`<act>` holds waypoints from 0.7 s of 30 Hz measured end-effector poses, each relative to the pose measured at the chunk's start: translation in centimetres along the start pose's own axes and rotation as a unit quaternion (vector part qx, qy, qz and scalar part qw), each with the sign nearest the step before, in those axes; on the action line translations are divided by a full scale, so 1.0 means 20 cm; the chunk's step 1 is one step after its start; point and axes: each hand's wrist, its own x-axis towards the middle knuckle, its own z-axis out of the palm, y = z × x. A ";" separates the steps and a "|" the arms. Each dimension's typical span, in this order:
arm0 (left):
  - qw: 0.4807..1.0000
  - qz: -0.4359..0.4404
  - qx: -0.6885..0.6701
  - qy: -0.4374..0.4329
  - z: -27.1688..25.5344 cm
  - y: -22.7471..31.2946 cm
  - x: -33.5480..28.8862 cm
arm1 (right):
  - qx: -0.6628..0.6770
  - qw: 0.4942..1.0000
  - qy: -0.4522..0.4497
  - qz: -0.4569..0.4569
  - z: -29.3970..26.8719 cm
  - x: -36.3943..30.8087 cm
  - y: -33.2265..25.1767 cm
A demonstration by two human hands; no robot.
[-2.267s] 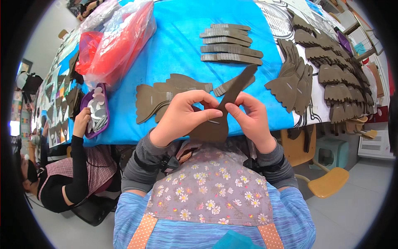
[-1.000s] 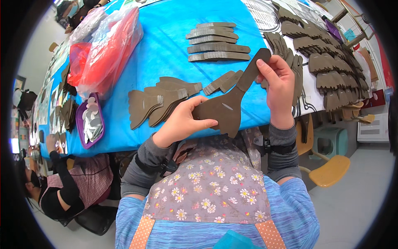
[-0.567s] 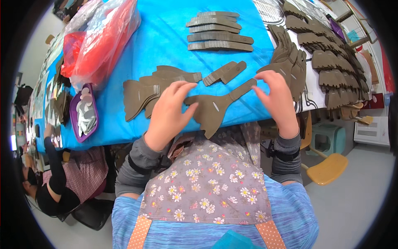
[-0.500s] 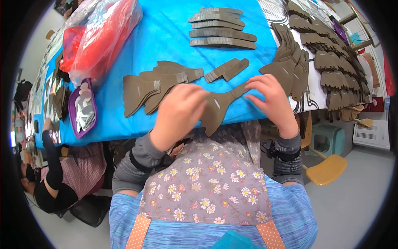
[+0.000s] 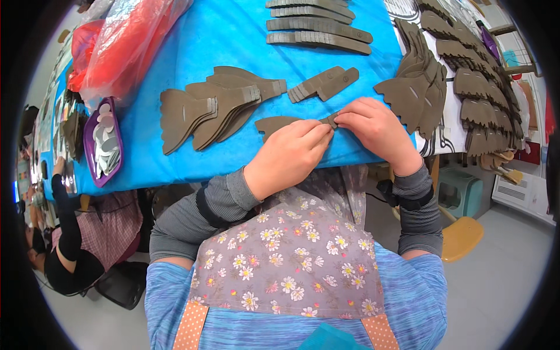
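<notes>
At the near edge of the blue-covered table [image 5: 233, 166], a dark brown fan-shaped piece [image 5: 274, 123] lies partly under my left hand [image 5: 287, 156]. Both hands pinch its narrow end, where a short strip meets it; the fingers of my right hand [image 5: 373, 129] are pressed together there, nearly touching the left ones. Most of the piece is hidden by my left hand. Just beyond sit a few overlapping brown strips [image 5: 324, 84]. Fanned stacks of similar pieces [image 5: 186, 114] spread out to the left, and another pile [image 5: 411, 96] lies right of my right hand.
Rows of brown strips [image 5: 318, 38] lie farther back. A purple tray [image 5: 119, 149] of pale pieces stands left, below a clear bag with red contents [image 5: 125, 49]. Rows of scalloped pieces [image 5: 475, 84] cover the right side. A person [image 5: 105, 233] sits at far left.
My left hand has moved right and both hands have come together at the piece's narrow end. The fan-shaped piece has turned, its wide end now pointing left.
</notes>
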 end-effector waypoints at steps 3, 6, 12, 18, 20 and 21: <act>1.000 -0.003 0.001 -0.014 -0.02 0.00 0.01 | 0.023 0.999 -0.025 0.025 -0.01 0.02 0.00; 1.000 -0.005 0.002 -0.021 -0.01 0.00 0.01 | 0.009 0.998 -0.039 0.044 0.00 0.03 0.00; 1.000 -0.012 0.002 -0.010 0.00 0.00 0.00 | 0.014 0.997 -0.074 0.017 -0.05 0.03 0.02; 1.000 -0.019 -0.002 -0.015 -0.02 0.01 0.00 | -0.080 0.993 -0.034 -0.077 -0.05 -0.01 0.03; 1.000 -0.018 0.002 -0.016 -0.01 0.01 0.00 | -0.073 0.994 -0.042 -0.073 -0.05 0.00 0.02; 1.000 -0.020 0.001 -0.023 -0.01 0.01 -0.01 | -0.067 0.994 -0.047 -0.071 -0.05 0.00 0.02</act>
